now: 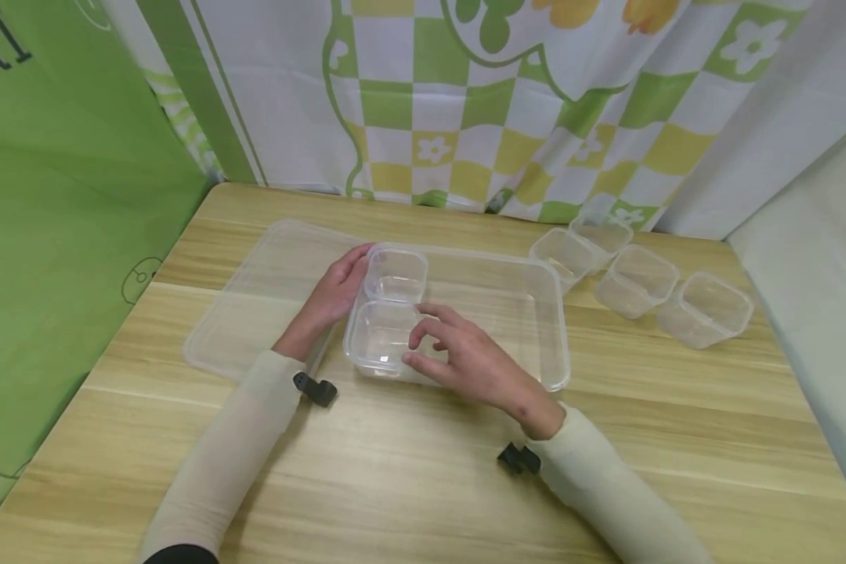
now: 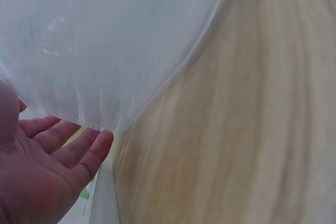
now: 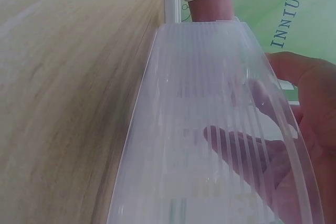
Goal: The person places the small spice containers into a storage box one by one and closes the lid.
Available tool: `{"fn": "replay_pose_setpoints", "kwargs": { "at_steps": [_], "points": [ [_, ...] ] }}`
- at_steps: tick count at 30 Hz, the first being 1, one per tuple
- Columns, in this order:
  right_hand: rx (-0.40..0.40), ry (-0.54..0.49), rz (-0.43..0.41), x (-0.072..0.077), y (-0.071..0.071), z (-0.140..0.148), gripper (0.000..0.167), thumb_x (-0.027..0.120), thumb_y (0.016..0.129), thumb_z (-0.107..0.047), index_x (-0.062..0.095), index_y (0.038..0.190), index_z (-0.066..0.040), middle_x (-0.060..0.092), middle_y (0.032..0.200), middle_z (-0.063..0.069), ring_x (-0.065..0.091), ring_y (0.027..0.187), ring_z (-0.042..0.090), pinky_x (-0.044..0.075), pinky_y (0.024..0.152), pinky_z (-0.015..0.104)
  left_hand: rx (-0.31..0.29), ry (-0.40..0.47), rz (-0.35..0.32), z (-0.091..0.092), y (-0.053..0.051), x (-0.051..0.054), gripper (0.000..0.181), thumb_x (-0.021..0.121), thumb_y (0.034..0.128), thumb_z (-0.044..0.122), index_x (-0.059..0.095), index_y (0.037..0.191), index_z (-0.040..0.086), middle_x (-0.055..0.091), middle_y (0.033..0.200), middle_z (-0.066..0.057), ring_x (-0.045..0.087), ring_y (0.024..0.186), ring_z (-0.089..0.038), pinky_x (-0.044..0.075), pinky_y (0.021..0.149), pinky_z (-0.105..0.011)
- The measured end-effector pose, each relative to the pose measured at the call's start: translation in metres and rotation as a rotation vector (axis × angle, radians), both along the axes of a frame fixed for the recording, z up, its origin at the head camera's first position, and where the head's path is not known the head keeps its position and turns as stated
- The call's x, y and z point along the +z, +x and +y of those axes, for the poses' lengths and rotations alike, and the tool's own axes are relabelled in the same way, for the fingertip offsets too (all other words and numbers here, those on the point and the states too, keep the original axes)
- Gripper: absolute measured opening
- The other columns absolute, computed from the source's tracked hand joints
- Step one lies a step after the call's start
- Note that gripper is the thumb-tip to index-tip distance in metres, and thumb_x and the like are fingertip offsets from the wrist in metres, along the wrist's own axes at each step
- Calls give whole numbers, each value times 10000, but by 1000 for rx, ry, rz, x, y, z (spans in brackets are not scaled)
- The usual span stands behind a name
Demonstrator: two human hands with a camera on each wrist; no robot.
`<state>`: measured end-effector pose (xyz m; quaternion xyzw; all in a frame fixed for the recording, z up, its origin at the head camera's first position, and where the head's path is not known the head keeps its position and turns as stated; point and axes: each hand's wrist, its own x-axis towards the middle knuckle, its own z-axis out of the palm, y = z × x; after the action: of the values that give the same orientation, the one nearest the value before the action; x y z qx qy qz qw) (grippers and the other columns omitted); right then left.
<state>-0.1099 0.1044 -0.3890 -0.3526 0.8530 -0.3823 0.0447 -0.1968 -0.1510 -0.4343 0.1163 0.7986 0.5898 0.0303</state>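
Observation:
A large clear plastic container (image 1: 489, 257) lies on the wooden table, with two small clear boxes inside at its left end: a back box (image 1: 396, 270) and a front box (image 1: 377, 333). My left hand (image 1: 334, 290) is at the large container's back left; in the left wrist view its fingers (image 2: 92, 153) reach out nearly straight against the container's edge. Over the front box hovers my right hand (image 1: 472, 356), its fingers loosely bent and thumb apart, pinching nothing. Seen through the container wall in the right wrist view, the right fingers (image 3: 236, 153) are partly blurred.
A clear flat lid (image 1: 247, 294) lies left of the large container, partly under my left forearm. Several more small clear boxes (image 1: 638, 280) stand at the table's back right. A patterned curtain (image 1: 458, 110) hangs behind the table's back edge.

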Motion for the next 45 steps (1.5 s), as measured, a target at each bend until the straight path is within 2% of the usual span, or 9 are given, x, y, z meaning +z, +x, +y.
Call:
{"fn": "replay_pose_setpoints", "kwargs": {
  "at_steps": [5,11,21,26,33,41,45],
  "points": [
    [9,14,5,0,0,0,115,710,996,-232,643,1028,-144,487,1496,197,697,1034,327,600,842,420,-3,8,-2,0,1,1,468,358,1138,246,437,1535,12,561,1403,-241,578,1225,-394,454,1061,-510],
    [13,37,1,0,0,0,117,685,1012,-253,642,1059,-154,465,1525,178,713,990,303,597,847,418,7,10,-10,-1,1,0,469,360,1137,243,434,1536,9,544,1435,-236,551,1269,-387,415,1103,-504],
    [1,82,-2,5,1,1,219,660,1022,-283,667,1172,-123,454,1546,170,717,962,283,588,846,409,4,12,-10,-1,2,2,468,360,1138,239,428,1538,5,543,1431,-236,555,1258,-381,420,1097,-501],
    [-12,72,57,6,2,5,245,674,1011,-278,667,1199,-121,488,1517,151,696,1004,275,580,840,389,7,-13,-6,-2,1,3,477,355,1140,250,417,1548,11,522,1463,-229,536,1290,-383,403,1116,-500],
    [-34,3,168,10,1,15,203,697,1001,-222,683,1151,-86,555,1447,130,636,1143,267,595,814,399,4,4,-10,-1,1,2,474,344,1139,234,412,1549,5,516,1467,-231,526,1298,-384,385,1129,-491],
    [-76,-22,212,19,1,31,175,712,993,-198,676,1143,-115,526,1481,76,608,1187,238,584,809,394,7,6,0,-1,1,1,456,362,1137,228,444,1533,16,564,1396,-235,575,1202,-380,430,1081,-494],
    [-102,-36,249,24,1,43,178,721,986,-164,675,1151,-113,526,1476,91,603,1187,259,575,808,422,-4,-8,16,-1,-1,0,456,358,1136,222,444,1528,6,559,1409,-236,564,1234,-385,412,1103,-497]
  ]
}}
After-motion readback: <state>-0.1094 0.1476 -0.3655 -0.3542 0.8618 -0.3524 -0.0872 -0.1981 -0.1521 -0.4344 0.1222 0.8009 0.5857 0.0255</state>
